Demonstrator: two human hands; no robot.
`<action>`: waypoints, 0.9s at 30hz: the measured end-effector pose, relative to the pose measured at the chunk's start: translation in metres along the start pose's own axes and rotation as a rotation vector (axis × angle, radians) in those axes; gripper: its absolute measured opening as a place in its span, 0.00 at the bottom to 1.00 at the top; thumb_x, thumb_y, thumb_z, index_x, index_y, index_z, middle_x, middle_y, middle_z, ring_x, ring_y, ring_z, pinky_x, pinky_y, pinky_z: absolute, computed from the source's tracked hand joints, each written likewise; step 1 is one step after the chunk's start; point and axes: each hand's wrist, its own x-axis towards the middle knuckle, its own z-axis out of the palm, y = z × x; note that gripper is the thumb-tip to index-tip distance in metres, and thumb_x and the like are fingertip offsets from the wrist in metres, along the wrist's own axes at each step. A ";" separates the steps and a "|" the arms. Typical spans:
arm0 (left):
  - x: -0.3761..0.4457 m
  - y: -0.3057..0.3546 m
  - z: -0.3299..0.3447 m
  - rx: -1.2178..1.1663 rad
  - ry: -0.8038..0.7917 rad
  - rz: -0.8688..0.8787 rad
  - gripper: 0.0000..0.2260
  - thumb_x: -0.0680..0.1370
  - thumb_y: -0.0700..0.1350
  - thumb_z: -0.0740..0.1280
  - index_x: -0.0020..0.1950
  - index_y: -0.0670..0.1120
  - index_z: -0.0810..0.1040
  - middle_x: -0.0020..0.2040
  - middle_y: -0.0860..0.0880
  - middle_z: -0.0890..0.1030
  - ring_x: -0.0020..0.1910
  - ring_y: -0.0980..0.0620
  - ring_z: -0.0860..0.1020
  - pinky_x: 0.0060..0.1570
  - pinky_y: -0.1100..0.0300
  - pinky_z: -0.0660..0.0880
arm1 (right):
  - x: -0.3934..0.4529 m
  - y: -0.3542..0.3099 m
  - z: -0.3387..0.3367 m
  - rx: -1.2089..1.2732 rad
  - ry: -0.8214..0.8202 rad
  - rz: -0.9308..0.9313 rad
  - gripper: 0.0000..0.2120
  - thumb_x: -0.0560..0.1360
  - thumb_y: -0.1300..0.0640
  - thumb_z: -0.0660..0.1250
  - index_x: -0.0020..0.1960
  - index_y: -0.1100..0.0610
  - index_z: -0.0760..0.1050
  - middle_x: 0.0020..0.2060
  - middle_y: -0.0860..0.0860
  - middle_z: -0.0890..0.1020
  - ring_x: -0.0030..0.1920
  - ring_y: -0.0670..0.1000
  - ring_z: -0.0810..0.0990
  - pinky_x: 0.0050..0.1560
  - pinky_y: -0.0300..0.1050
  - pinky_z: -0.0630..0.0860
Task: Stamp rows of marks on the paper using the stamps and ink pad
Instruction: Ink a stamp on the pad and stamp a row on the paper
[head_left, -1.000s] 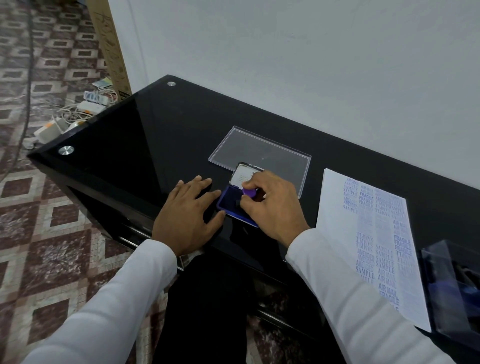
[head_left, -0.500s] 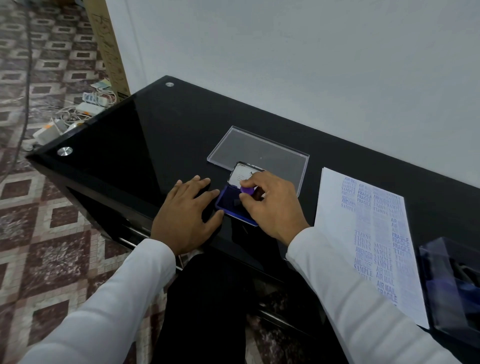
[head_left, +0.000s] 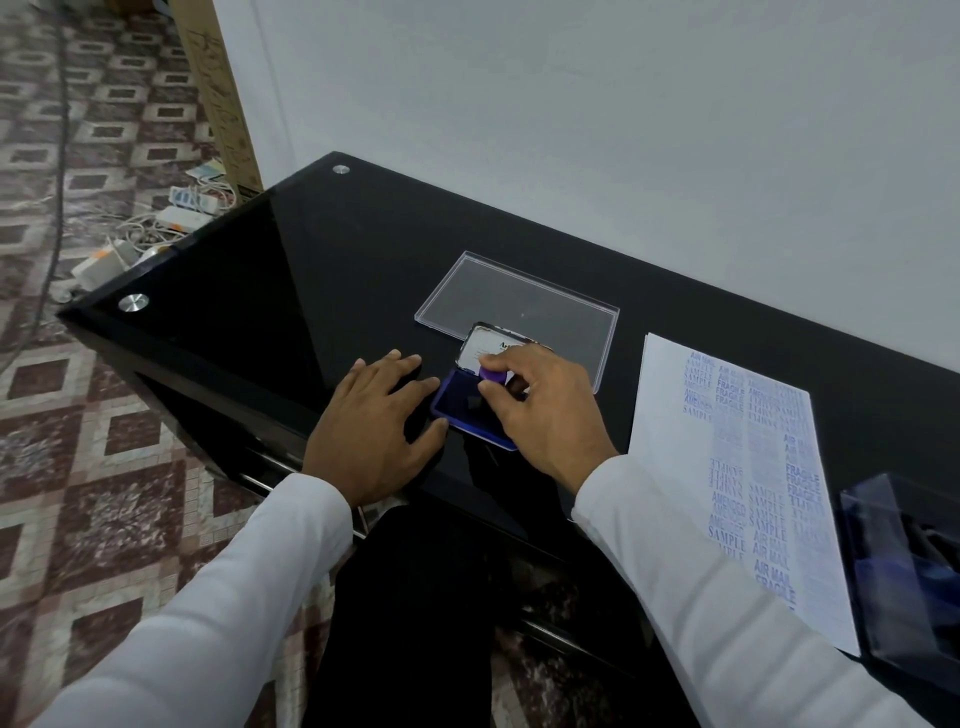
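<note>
right hand (head_left: 550, 410): fingers pinch small purple-handled stamp (head_left: 491, 375), held over open blue ink pad tin (head_left: 467, 408)
left hand (head_left: 371, 428): flat, fingers straight, on glossy black table (head_left: 291, 291), thumb touching tin edge
white stamped paper sheet (head_left: 727, 467): right of tin, blue marks in rows

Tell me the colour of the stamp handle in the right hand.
Purple; the stamp handle shows in the head view, pinched by the right hand.
</note>
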 end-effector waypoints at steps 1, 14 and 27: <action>0.000 0.001 -0.001 -0.012 -0.005 -0.002 0.31 0.76 0.68 0.51 0.74 0.55 0.72 0.77 0.50 0.68 0.79 0.50 0.60 0.78 0.46 0.51 | 0.000 0.000 -0.001 0.002 -0.002 0.000 0.14 0.77 0.54 0.71 0.62 0.53 0.80 0.56 0.48 0.82 0.49 0.43 0.78 0.53 0.33 0.75; 0.028 0.070 -0.015 -0.129 0.042 0.091 0.28 0.77 0.64 0.58 0.72 0.51 0.74 0.74 0.49 0.72 0.73 0.49 0.68 0.78 0.46 0.58 | -0.017 0.034 -0.056 0.062 0.173 0.085 0.13 0.75 0.55 0.73 0.59 0.52 0.82 0.52 0.46 0.83 0.47 0.44 0.79 0.52 0.30 0.74; 0.065 0.178 0.028 -0.197 -0.032 0.268 0.27 0.78 0.62 0.60 0.73 0.51 0.74 0.75 0.50 0.70 0.76 0.49 0.65 0.77 0.44 0.60 | -0.056 0.112 -0.132 -0.004 0.291 0.298 0.13 0.76 0.54 0.72 0.60 0.52 0.81 0.53 0.47 0.83 0.45 0.45 0.80 0.53 0.39 0.79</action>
